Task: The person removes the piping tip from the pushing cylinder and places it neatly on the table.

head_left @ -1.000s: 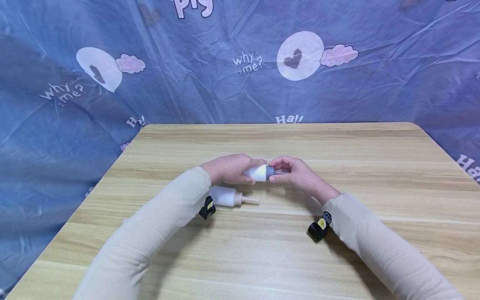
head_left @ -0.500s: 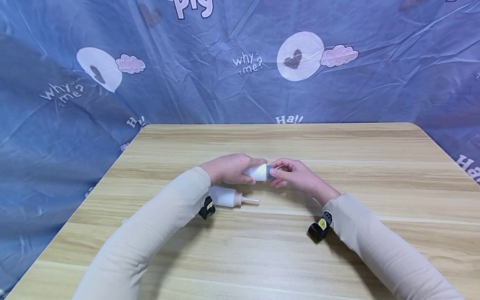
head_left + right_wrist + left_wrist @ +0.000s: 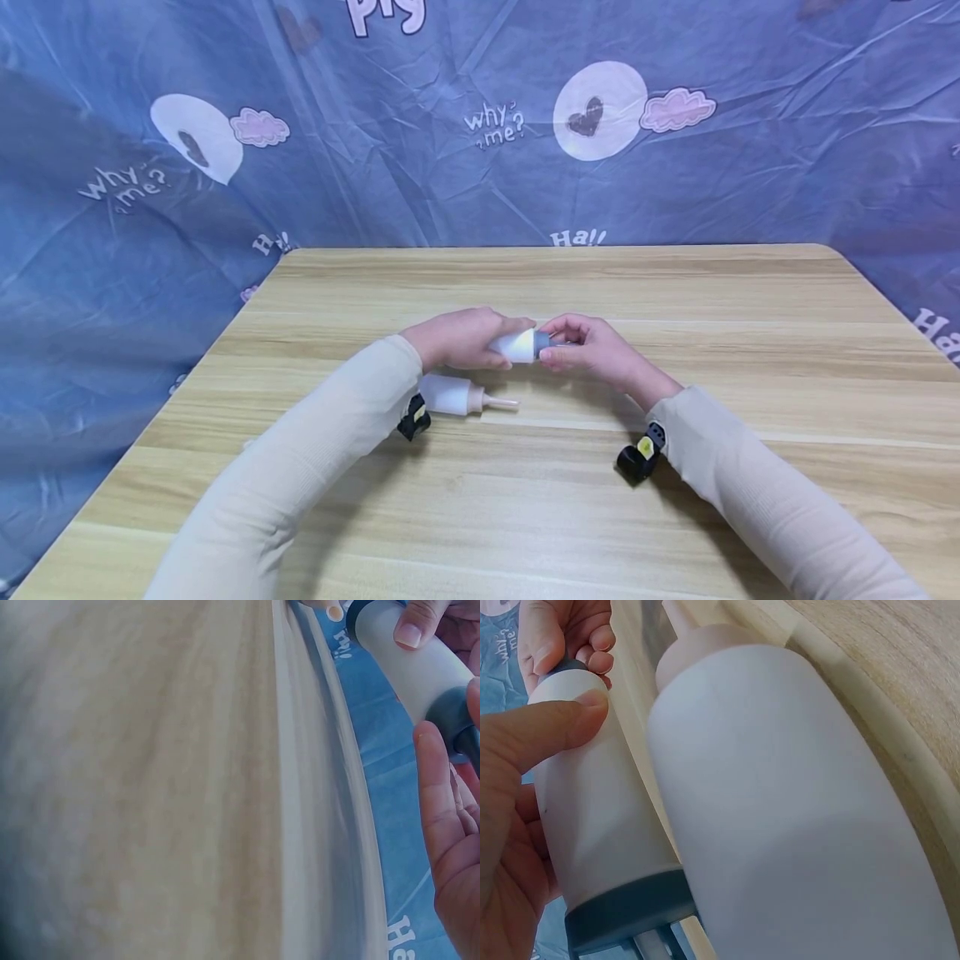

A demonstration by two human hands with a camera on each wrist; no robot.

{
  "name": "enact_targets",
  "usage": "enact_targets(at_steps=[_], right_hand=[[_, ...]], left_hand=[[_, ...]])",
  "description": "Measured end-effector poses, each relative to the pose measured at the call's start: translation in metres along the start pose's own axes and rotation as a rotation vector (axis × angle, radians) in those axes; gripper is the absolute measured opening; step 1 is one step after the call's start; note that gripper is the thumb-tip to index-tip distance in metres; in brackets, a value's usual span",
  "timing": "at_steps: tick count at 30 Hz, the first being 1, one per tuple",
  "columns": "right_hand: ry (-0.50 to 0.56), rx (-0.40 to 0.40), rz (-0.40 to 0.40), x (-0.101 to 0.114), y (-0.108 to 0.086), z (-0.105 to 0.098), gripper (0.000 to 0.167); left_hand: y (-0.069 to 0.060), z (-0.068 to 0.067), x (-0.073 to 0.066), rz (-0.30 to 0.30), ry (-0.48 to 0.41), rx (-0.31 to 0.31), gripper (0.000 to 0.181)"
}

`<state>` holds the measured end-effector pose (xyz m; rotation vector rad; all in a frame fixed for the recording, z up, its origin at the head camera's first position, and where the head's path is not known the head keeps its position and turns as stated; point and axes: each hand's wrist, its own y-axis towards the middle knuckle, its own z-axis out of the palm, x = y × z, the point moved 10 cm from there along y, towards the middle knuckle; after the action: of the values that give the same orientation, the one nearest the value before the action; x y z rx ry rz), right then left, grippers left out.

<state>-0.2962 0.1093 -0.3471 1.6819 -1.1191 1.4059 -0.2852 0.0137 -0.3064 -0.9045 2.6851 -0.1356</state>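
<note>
A white squeeze bottle point(image 3: 516, 346) with a blue-grey nozzle cap point(image 3: 542, 342) is held sideways above the table. My left hand point(image 3: 467, 337) grips its body, thumb along the white wall point(image 3: 604, 802) in the left wrist view. At the other end, the fingers of my right hand point(image 3: 592, 350) pinch the cap; its thin nozzle points in under that palm. A dark slotted collar point(image 3: 630, 907) rings the bottle's base. Just nearer than the left hand lies a second white squeeze bottle point(image 3: 448, 394) with a beige cap point(image 3: 476, 398) and nozzle, its rear end hidden by the left wrist.
The wood-grain table point(image 3: 525, 517) stretches out on all sides of the hands. Behind it and to the left hangs a blue printed cloth point(image 3: 420, 150). A small pale thing point(image 3: 249, 443) peeks out beside the left sleeve.
My right thumb and fingers rolled over the cap half a second ago and have now turned back to where they were. The left hand and the lying bottle stay put.
</note>
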Motion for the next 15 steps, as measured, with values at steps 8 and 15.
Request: enact_targets(at_steps=[8,15], right_hand=[[-0.080,-0.024,-0.025,0.0011,-0.0002,-0.0022,0.042],[-0.129,-0.037,-0.048,0.0048,-0.0008,-0.0023,0.044]], left_hand=[[0.0003,0.0016,0.0009,0.004,0.009,0.000,0.066],[-0.0001,0.0015,0.0003,0.017,0.013,-0.004,0.064]])
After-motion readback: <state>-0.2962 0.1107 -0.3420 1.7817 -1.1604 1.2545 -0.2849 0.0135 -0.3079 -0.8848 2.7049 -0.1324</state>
